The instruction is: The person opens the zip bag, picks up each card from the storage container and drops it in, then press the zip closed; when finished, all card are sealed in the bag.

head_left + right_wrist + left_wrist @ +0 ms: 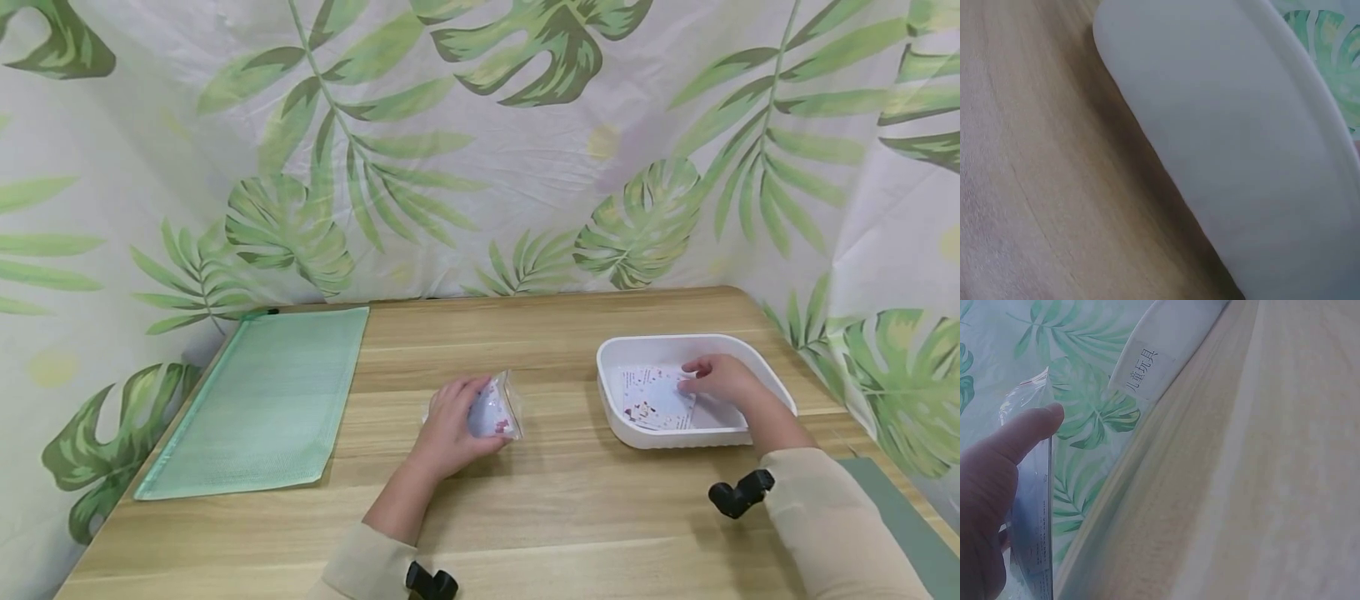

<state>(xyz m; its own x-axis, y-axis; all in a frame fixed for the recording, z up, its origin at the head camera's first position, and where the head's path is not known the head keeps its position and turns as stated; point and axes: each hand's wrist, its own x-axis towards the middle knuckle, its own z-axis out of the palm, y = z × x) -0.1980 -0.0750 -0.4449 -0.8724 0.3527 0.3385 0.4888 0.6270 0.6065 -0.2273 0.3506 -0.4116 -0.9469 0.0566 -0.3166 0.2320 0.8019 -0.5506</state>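
Near the middle of the table my left hand (452, 425) holds a clear plastic bag (497, 408) with a pale blue, patterned printed sheet inside. In the left wrist view, the thumb lies along one side of the bag (1034, 506), which is seen almost edge-on. To the right stands a white plastic bin (611, 400), its floor partly covered by a printed paper or card (656, 400) with small figures and text. My right hand (723, 382) reaches into the bin beside that card, thumb and forefinger apart. Whether the fingertips touch the card is unclear. The bin's outer wall (1229, 137) hides this hand in the right wrist view.
A mint-green mesh zip pouch (262, 400) lies flat at the table's left. A label with Chinese characters (1142, 369) is stuck on the bin's side. At the right edge lies a grey-green flat sheet (900, 517). Leaf-patterned cloth (525, 167) hangs behind the wooden table (555, 517).
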